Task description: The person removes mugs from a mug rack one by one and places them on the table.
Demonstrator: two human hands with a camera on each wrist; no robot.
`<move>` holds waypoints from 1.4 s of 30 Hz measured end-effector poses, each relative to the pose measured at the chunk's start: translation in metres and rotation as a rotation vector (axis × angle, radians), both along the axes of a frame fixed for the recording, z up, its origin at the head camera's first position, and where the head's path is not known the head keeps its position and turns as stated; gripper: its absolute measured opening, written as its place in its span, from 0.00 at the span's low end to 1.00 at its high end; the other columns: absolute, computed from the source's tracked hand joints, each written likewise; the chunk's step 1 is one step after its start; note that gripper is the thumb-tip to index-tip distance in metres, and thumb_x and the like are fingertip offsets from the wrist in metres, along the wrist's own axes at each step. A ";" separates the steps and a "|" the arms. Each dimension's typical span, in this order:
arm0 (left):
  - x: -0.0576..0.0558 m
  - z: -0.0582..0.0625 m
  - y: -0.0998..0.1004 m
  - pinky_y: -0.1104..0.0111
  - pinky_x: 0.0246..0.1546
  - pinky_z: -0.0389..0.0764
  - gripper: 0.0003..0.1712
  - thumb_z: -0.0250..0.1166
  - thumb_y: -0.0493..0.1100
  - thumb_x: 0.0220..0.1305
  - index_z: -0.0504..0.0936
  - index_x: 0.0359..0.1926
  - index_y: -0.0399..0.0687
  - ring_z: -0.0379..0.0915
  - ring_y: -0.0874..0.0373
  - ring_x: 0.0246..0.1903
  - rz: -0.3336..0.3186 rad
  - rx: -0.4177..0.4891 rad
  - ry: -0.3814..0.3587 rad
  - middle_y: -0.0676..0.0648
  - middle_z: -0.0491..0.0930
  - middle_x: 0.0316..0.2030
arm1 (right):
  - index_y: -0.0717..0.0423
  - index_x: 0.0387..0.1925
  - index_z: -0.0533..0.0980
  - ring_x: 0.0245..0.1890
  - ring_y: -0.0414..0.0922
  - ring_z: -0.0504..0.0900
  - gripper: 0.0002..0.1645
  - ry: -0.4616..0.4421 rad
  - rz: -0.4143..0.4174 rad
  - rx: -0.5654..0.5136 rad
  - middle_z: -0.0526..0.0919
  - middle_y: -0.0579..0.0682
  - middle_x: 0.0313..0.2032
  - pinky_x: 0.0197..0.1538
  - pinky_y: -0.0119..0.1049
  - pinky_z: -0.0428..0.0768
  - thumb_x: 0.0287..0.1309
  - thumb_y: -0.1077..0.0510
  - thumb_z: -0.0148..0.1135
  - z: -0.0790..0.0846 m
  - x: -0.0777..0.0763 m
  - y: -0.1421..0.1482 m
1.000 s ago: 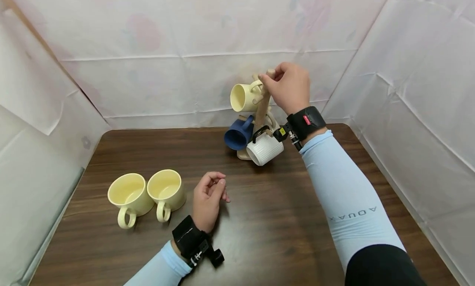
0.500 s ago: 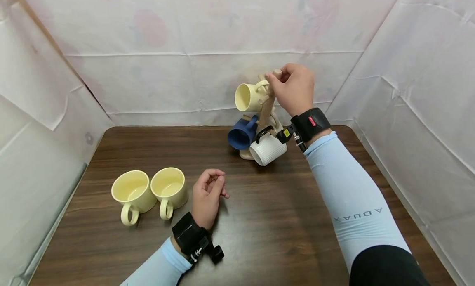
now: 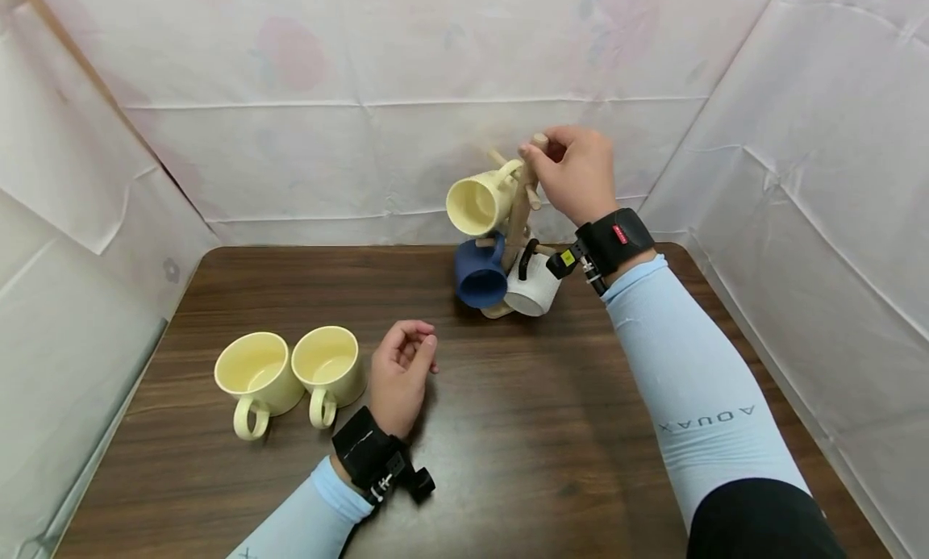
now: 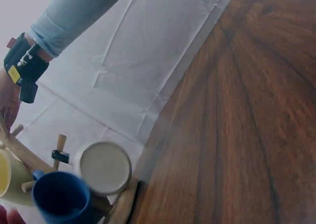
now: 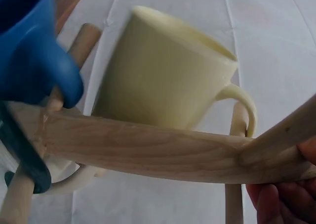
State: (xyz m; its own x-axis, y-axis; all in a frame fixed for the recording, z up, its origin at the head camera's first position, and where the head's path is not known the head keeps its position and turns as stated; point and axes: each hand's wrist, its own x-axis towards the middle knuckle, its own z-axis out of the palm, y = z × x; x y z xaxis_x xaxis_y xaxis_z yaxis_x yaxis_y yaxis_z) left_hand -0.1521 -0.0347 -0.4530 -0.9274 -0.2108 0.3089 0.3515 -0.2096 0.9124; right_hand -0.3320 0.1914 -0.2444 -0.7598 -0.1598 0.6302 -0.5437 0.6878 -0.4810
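My right hand [image 3: 576, 172] grips the top of a wooden mug tree [image 3: 520, 212] at the back of the table. From its pegs hang a pale yellow mug [image 3: 479, 200], a blue mug [image 3: 475, 269] and a white mug [image 3: 537, 285] with a black handle. In the right wrist view, a light curved handle [image 5: 76, 182] shows behind the post [image 5: 138, 147]; its mug is mostly hidden. My left hand [image 3: 401, 377] rests near the table's middle, fingers loosely curled around nothing. Two more pale yellow mugs, a left one [image 3: 261, 381] and a right one [image 3: 335, 369], stand upright beside it.
The dark wooden table [image 3: 508, 430] meets a white cloth wall [image 3: 327, 172] close behind the mug tree. More white sheeting [image 3: 806, 180] rises along the right side, and another sheet [image 3: 80, 301] along the left.
The mug tree has turned under my right hand. Its blue mug has swung rightward and toward me, the white mug to the right, and the hanging yellow mug slightly left. My left hand barely shifted.
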 end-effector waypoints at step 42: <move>-0.082 0.035 0.009 0.40 0.69 0.69 0.46 0.84 0.31 0.57 0.75 0.75 0.48 0.66 0.35 0.71 0.404 -0.804 0.502 0.39 0.69 0.76 | 0.69 0.58 0.85 0.50 0.44 0.91 0.15 0.171 0.182 -0.441 0.92 0.60 0.49 0.57 0.35 0.85 0.79 0.64 0.63 -0.040 0.085 0.016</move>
